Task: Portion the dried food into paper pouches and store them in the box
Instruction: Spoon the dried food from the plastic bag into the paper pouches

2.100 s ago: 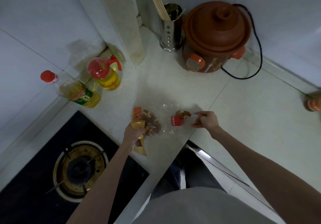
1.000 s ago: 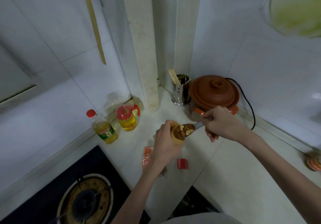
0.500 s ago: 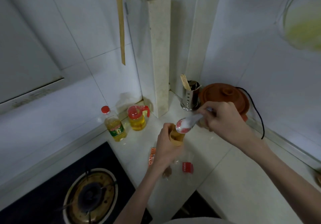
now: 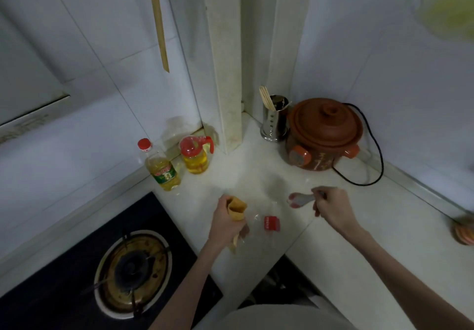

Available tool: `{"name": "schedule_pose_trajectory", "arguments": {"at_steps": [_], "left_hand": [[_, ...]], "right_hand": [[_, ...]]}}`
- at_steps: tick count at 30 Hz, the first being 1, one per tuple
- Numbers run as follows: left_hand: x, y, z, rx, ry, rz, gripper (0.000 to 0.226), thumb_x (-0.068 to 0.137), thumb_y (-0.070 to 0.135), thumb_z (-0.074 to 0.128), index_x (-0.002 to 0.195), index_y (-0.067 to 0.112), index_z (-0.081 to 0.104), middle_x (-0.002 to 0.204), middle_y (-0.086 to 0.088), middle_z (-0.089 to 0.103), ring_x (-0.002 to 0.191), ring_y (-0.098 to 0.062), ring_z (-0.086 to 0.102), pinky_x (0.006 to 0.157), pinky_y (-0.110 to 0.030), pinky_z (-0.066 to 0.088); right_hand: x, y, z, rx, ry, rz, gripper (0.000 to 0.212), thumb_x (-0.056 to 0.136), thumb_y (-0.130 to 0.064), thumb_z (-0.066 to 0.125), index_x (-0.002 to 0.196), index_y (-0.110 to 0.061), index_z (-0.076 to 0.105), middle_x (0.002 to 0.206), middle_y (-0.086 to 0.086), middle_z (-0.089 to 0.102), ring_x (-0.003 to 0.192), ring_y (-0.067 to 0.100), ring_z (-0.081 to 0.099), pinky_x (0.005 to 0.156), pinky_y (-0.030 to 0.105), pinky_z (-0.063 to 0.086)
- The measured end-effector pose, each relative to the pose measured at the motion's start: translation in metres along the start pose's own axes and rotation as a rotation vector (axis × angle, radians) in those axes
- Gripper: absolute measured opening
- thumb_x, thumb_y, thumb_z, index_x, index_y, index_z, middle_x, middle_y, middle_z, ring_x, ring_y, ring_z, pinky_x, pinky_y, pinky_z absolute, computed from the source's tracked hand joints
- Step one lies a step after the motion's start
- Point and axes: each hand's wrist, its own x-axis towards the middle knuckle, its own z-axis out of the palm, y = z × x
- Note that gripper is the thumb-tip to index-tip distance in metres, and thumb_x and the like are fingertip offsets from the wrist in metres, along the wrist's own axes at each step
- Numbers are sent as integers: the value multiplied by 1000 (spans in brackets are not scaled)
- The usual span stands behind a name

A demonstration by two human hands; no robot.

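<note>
Left hand [image 4: 225, 220] grips the paper pouch [image 4: 236, 210] upright just above the worktop [image 4: 384, 227], mouth open and facing up, likely so nothing already inside spills and the next scoop can go straight in. Right hand [image 4: 331, 208] pinches the handle of the spoon [image 4: 300, 199], bowl turned toward the pouch and apparently empty, though blur makes that hard to tell. Between the pouch and the spoon lies a clear plastic bag with its red label [image 4: 271, 223], barely visible. No box is in sight, so storing looks some way off.
</note>
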Motion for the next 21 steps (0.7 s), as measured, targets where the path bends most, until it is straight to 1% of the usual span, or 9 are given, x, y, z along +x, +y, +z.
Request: {"name": "schedule_pose_trajectory", "arguments": {"at_steps": [3, 5, 9, 12, 14, 16, 18, 19, 21], "left_hand": [[-3, -38, -7, 26, 28, -126, 50, 67, 14, 82, 103, 31, 51, 89, 10, 64, 79, -9, 63, 57, -9, 45], [-4, -56, -15, 42, 90, -216, 49, 68, 17, 84, 99, 30, 49, 82, 12, 61, 73, -9, 60, 51, -12, 42], [-3, -81, -25, 87, 94, -259, 48, 68, 6, 82, 100, 20, 48, 82, 7, 58, 74, -16, 56, 57, -22, 42], [2, -86, -27, 69, 108, -303, 45, 69, 1, 76, 101, 17, 49, 85, -2, 60, 81, -26, 59, 60, -26, 45], [8, -85, -26, 86, 73, -334, 46, 70, 4, 76, 105, 17, 48, 91, -7, 61, 85, -29, 60, 66, -30, 47], [8, -83, -23, 98, 36, -362, 48, 71, 7, 76, 106, 19, 47, 92, -6, 60, 85, -29, 60, 64, -30, 46], [4, -77, -20, 110, 8, -340, 49, 71, 9, 78, 106, 20, 46, 92, -4, 58, 82, -26, 58, 59, -28, 44], [4, -73, -19, 114, 12, -312, 50, 70, 10, 80, 105, 20, 46, 92, -3, 58, 82, -24, 58, 57, -26, 43], [2, -64, -17, 110, 28, -197, 49, 68, 8, 83, 101, 24, 49, 93, 3, 60, 81, -14, 58, 59, -14, 43]], "right_hand": [[-6, 40, 26, -59, -78, 119, 22, 88, 3, 47, 82, 6, 68, 56, 16, 65, 37, 7, 57, 40, 15, 43], [-7, 56, 39, -90, -121, 182, 22, 83, 6, 46, 80, 9, 67, 60, 21, 66, 45, 19, 62, 43, 23, 47], [0, 68, 58, -149, -152, 187, 20, 73, 10, 43, 73, 10, 63, 62, 22, 65, 57, 33, 65, 51, 35, 53], [9, 71, 72, -161, -166, 157, 20, 74, 10, 44, 83, 13, 62, 71, 29, 64, 68, 40, 62, 65, 52, 52], [15, 71, 82, -176, -178, 132, 20, 76, 9, 43, 83, 13, 61, 73, 31, 62, 70, 43, 61, 67, 56, 51], [18, 72, 90, -157, -177, 136, 19, 77, 9, 43, 82, 13, 61, 71, 31, 63, 65, 38, 62, 64, 51, 54], [17, 72, 94, -91, -181, 171, 20, 80, 9, 45, 86, 13, 64, 72, 25, 65, 56, 25, 63, 54, 36, 57], [17, 71, 96, -43, -178, 201, 22, 82, 8, 46, 90, 9, 67, 71, 20, 66, 52, 18, 62, 48, 24, 55], [17, 68, 96, 52, -138, 256, 23, 86, 5, 49, 98, 2, 70, 69, 12, 66, 46, 9, 59, 43, 13, 47]]}}
